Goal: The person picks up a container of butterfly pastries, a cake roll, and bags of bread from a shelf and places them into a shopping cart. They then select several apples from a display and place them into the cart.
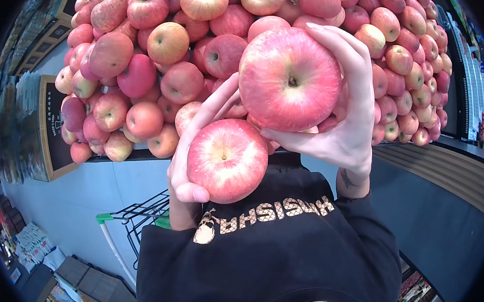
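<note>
My left hand is wrapped round a red apple, with its fingers behind and the thumb at the lower left side. My right hand grips a larger pink-red apple, fingers over its top right and thumb beneath it. Both apples face me with a dimpled end showing. The larger one is higher and to the right, and the two lie close together in view. Behind them rises a big heap of apples, red with some yellow patches; my hands and the two apples hide part of it.
A dark shopping cart with green corner pieces stands at my left. A wood-framed black sign is beside the heap's left end. Grey boxes sit at lower left, and a slatted ledge runs along the right.
</note>
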A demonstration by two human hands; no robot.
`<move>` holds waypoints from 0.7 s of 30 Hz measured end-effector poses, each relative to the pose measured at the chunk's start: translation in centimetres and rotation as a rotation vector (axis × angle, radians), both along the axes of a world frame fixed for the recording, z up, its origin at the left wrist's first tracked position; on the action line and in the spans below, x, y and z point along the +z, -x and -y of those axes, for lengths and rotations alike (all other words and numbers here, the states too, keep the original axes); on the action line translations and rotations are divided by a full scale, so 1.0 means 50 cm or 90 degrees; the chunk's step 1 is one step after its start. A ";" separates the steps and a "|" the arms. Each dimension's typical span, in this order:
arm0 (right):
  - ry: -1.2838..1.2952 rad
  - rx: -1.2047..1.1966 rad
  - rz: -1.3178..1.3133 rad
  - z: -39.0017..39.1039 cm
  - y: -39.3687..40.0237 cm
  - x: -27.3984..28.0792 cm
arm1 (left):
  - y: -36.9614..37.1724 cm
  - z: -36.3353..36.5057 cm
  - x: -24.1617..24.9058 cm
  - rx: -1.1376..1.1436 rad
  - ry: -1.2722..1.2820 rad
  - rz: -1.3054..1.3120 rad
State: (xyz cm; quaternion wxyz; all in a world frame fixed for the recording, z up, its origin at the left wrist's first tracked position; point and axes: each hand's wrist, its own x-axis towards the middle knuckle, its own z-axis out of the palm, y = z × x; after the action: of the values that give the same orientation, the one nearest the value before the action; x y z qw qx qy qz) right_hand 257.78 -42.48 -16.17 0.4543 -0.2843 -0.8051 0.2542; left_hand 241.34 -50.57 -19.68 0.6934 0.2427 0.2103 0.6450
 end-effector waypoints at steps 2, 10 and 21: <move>0.152 0.067 -0.099 0.001 -0.005 -0.011 | 0.021 -0.001 -0.018 -0.029 -0.051 -0.054; 0.727 0.318 -0.366 0.024 -0.017 -0.042 | 0.024 0.006 -0.014 0.084 -0.330 -0.421; 0.877 0.227 -0.425 0.030 -0.012 -0.039 | 0.043 0.004 0.016 0.112 -0.418 -0.796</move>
State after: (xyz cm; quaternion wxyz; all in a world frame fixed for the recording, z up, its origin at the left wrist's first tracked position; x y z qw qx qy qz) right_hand 258.40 -43.98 -18.14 0.3459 -0.2771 -0.3208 0.8371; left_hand 239.19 -50.79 -18.89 0.2791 0.7459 0.3823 0.4686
